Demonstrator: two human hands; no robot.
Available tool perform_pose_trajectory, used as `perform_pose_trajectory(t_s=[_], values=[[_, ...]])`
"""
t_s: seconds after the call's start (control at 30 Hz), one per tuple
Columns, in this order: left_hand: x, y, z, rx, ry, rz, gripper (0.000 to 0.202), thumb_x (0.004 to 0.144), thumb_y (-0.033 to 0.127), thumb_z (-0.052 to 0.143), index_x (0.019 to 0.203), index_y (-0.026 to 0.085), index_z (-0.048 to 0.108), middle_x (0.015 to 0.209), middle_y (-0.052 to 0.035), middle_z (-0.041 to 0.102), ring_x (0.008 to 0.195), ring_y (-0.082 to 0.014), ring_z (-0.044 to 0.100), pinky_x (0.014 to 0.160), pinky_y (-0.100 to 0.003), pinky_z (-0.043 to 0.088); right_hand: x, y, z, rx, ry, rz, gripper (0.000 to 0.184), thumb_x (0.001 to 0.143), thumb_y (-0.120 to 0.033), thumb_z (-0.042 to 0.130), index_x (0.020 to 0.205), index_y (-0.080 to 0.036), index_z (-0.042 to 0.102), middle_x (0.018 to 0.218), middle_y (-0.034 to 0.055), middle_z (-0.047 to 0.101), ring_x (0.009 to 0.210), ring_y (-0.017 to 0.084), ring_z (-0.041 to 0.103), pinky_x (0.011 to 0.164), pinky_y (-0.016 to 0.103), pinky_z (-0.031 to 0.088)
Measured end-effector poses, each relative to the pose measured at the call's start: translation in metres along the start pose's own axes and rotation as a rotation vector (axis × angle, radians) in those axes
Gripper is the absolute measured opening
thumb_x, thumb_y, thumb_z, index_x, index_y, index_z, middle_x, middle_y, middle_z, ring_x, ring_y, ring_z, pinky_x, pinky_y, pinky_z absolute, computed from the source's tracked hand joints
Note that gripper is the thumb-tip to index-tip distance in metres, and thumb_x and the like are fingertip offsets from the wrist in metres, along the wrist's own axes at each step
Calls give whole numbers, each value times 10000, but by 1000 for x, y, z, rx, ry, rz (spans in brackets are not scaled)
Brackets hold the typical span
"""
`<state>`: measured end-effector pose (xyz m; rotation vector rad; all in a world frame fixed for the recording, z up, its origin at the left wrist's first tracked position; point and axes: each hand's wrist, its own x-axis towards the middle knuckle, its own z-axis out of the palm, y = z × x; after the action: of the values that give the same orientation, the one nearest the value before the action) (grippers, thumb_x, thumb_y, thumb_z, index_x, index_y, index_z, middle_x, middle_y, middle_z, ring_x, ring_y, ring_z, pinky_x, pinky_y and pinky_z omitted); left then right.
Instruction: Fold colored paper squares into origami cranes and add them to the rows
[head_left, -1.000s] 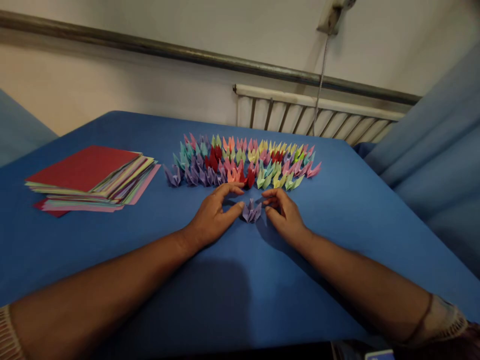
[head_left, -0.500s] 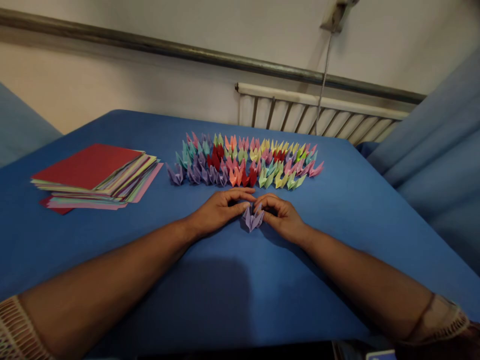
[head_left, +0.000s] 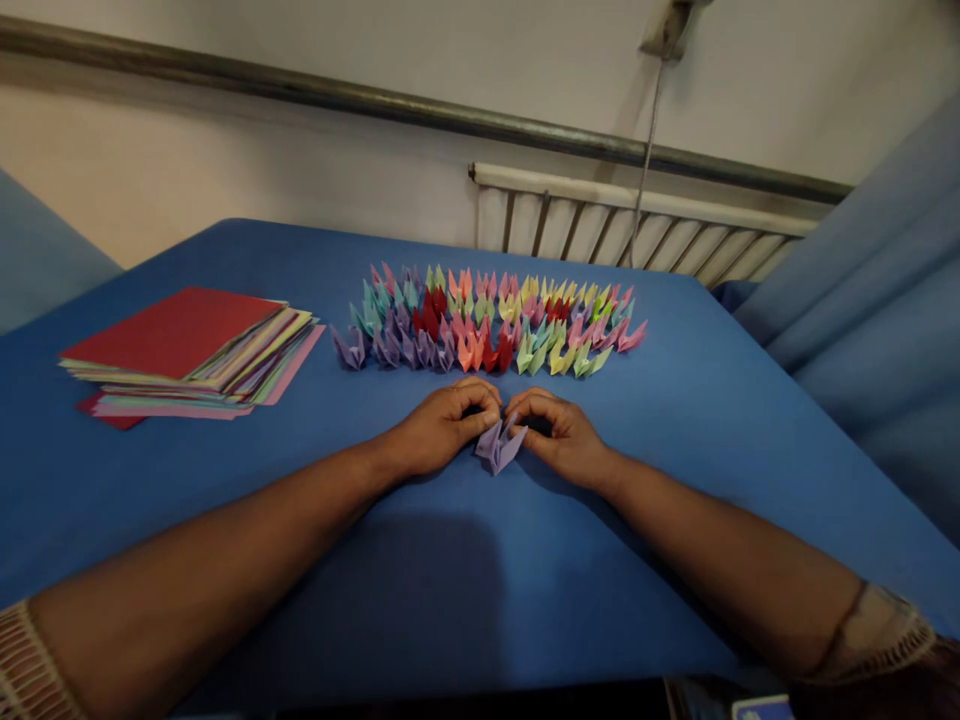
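Note:
A small purple folded paper crane [head_left: 497, 445] sits on the blue table [head_left: 465, 580], tilted toward me. My left hand [head_left: 442, 428] pinches its left side with curled fingers. My right hand [head_left: 561, 432] pinches its right side the same way. Both hands rest on the table, fingertips almost meeting over the crane. Just beyond them stand several rows of finished paper cranes [head_left: 487, 320] in purple, teal, red, orange, pink, yellow and green.
A stack of coloured paper sheets [head_left: 191, 352] with a red sheet on top lies at the left of the table. A white radiator [head_left: 630, 225] and a metal pipe run along the wall behind. Blue fabric [head_left: 877, 300] hangs at the right.
Both hands have closed in from either side and taken hold of the purple crane, which was standing free between them. It has tipped and shifted slightly toward me.

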<state>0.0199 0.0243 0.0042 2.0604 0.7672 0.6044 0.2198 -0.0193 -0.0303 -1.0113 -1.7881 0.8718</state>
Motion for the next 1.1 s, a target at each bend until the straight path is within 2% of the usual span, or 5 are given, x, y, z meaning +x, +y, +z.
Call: perform_pose_trajectory(t_s=[0.4, 0.6, 0.87, 1.0, 1.1], values=[[0, -2, 4, -35, 40, -11, 239, 897, 332, 512, 741, 179, 609, 929, -34, 590, 899, -169, 578, 877, -328, 473, -1, -5, 0, 21, -50, -33, 51, 821, -208, 666, 870, -219, 658, 940, 30, 652, 926, 168, 630, 906, 364, 492], [0, -1, 4, -124, 58, -29, 237, 882, 326, 552, 721, 174, 637, 956, -35, 584, 894, -162, 581, 875, -323, 475, 0, -6, 1, 68, -50, -51, 48, 848, -222, 641, 805, -214, 658, 870, 24, 644, 850, 159, 627, 843, 340, 505], [-1, 2, 4, -72, 22, 21, 277, 862, 319, 571, 636, 165, 609, 853, -25, 555, 856, -161, 552, 834, -304, 464, -2, -6, 3, 87, -13, -84, 53, 843, -221, 658, 794, -204, 645, 843, 25, 640, 820, 157, 618, 799, 320, 501], [-1, 2, 4, -105, 38, -33, 322, 895, 382, 516, 689, 168, 641, 871, -31, 584, 840, -161, 565, 825, -298, 475, -1, -4, 3, 91, -2, -91, 60, 854, -216, 640, 797, -204, 653, 852, 28, 650, 816, 152, 623, 798, 313, 501], [0, 1, 5, -161, 93, -58, 344, 902, 431, 505, 774, 180, 702, 966, -47, 637, 932, -187, 604, 913, -326, 467, -1, -4, 2, 87, 6, -82, 54, 860, -218, 631, 815, -207, 659, 865, 32, 652, 819, 157, 626, 799, 326, 503]])
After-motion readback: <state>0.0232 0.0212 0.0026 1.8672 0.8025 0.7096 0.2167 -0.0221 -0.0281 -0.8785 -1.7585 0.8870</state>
